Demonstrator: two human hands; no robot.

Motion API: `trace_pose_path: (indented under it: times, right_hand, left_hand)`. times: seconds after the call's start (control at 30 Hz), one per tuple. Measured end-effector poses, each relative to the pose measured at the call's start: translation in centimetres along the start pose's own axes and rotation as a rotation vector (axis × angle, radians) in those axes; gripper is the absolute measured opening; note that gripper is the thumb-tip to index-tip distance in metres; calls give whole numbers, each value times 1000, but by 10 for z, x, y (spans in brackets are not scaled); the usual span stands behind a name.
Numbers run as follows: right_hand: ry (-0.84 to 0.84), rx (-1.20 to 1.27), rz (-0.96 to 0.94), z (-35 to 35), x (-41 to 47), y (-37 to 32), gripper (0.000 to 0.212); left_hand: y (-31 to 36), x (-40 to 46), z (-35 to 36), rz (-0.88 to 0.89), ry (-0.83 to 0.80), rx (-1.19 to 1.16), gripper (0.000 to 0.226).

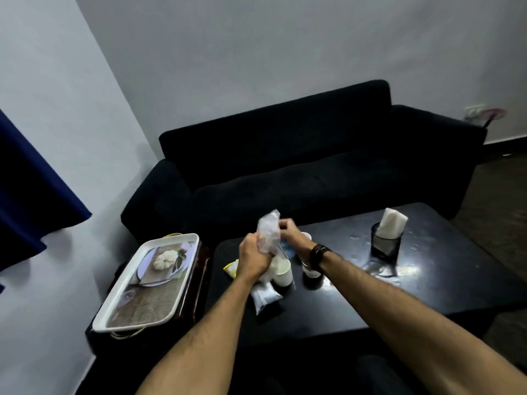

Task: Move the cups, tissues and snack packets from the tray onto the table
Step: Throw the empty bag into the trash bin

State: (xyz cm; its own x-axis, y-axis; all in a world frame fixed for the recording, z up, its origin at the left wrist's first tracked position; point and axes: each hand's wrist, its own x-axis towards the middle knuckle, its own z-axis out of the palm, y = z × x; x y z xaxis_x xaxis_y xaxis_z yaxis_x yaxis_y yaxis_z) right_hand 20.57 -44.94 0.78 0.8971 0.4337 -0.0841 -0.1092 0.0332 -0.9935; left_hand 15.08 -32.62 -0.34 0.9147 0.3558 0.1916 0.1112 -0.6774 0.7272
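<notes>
My left hand [252, 259] grips a clear plastic packet [269, 230] held upright above the black table [427, 286]. My right hand [291, 233] pinches the same packet near its top edge. Below the hands stand white paper cups [285, 276] and another cup [310, 272] partly behind my right wrist. A silvery snack packet [263, 297] lies flat on the table by my left forearm, and a yellow packet [231, 267] peeks out left of my left hand. The white tray [125, 320] with a printed picture sits empty on a side stand to the left.
A black mesh holder with white tissues [389, 233] stands on the table's right half. A black sofa [299, 166] runs behind the table. A blue curtain [31, 178] hangs at the left wall. Wet marks shine on the tabletop.
</notes>
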Motion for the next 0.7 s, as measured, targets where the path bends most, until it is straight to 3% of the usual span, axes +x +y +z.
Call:
trace_pose_path:
  times: [0.07, 0.13, 0.2, 0.33, 0.53, 0.7]
  right_hand:
    - [92, 111, 36, -16, -9, -3, 55]
    - [-19, 201, 149, -31, -24, -7, 75]
    - [-120, 218, 184, -41, -36, -8, 74]
    - [-60, 137, 71, -55, -48, -12, 41]
    - [197, 6, -9, -111, -78, -4, 42]
    - [471, 32, 4, -182, -109, 19, 43]
  left_hand:
    - [7, -1, 6, -23, 43, -111, 4]
    - [14, -3, 14, 4, -5, -193, 8]
    - [24, -4, 22, 45, -75, -248, 6]
    - [47, -7, 44, 77, -141, -274, 20]
    - [69, -21, 90, 175, -326, 116, 65]
    - [91, -52, 135, 187, -545, -197, 56]
